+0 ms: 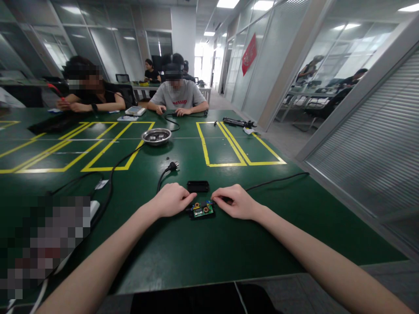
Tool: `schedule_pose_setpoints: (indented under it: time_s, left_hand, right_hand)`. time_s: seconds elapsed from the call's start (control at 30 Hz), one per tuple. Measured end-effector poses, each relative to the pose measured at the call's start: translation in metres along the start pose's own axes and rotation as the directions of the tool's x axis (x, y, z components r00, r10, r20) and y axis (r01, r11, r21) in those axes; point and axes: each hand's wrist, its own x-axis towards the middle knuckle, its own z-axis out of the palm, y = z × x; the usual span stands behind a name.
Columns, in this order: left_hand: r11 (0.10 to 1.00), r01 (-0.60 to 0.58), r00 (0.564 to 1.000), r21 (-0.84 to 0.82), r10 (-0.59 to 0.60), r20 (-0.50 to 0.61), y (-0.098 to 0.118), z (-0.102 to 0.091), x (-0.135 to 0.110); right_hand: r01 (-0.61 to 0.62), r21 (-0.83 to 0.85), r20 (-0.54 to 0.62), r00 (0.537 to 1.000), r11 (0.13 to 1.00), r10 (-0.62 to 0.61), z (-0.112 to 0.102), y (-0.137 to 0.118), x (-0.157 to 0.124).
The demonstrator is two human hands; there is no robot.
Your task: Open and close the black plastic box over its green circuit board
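Observation:
An opened black plastic case with a green circuit board (pixel 203 211) lies on the table between my hands. Copper coils and small components show on the board. My left hand (pixel 173 199) is closed at the board's left side, around the black power cord (pixel 160 179), whose plug (pixel 173 166) lies beyond it; the fingertips are mostly hidden. At the right edge of the board, my right hand (pixel 236 201) pinches the black cable (pixel 275 179) where it meets the case. Just behind the board rests the black case cover (pixel 197 186), its hollow side up.
A metal bowl (pixel 156 137) with small parts stands farther back on the green table (pixel 203 261). Yellow tape outlines mark the surface. A white power strip (pixel 94 211), partly blurred, lies left. Black tools (pixel 238 122) lie at the far right. Two people sit across the table.

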Motion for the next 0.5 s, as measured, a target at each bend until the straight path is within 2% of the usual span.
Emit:
schedule_pose_setpoints:
  time_s: [0.17, 0.37, 0.5]
  left_hand:
    - [1.0, 0.013, 1.0, 0.009, -0.013, 0.009, -0.0004, 0.0012, -0.0003]
    - [0.997, 0.034, 0.999, 0.067, -0.033, -0.011, 0.001, 0.0034, 0.0009]
    - [0.995, 0.059, 0.998, 0.076, -0.057, -0.027, 0.0033, 0.005, 0.0009]
  right_hand:
    - [-0.006, 0.011, 0.04, 0.999, 1.0, 0.006, 0.0008, -0.0006, 0.0]
    - [-0.091, -0.006, 0.146, 0.985, 0.996, 0.091, 0.0012, -0.0005, 0.0017]
    - [-0.103, 0.013, 0.201, 0.975, 0.995, 0.098, -0.0003, -0.0015, 0.0018]
